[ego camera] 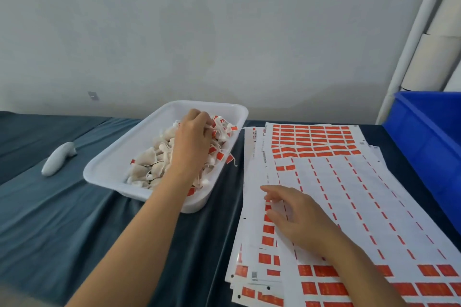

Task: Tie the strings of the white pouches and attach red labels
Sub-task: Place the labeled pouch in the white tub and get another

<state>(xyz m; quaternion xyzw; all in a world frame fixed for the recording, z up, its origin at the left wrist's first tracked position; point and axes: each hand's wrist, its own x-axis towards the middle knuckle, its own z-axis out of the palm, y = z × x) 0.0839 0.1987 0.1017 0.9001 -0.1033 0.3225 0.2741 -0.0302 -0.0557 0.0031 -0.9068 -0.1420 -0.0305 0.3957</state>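
Head view of a work surface covered in dark blue-grey cloth [62,207] set against a pale wall. At left centre stood a shallow white rectangular plastic tray [109,164] holding a heap of small white fabric pouches [154,164], many with white strings and small red labels [220,156] already on them. The left hand [193,139] reached into the far side of the heap, its fingers curled down among the pouches; whether they actually gripped a pouch or a string could not be told. A thin string [240,128] ran over the tray's right rim near that hand.

To the right of the tray lay several overlapping white sheets of red rectangular stickers [324,157]. The top sheet was mostly stripped, with only thin red dashes left in columns, while full rows of red stickers remained at the far end and along the near edge. The right hand [296,219] rested on the sheets, its fingers loosely spread and extended, the fingertips [268,213] touching a column of red stickers at the left margin; it held nothing.

A small white handheld plastic device [57,158] lay on the cloth left of the tray. A blue plastic bin [429,137] stood at the right edge, with white pipes [411,40] rising behind it.
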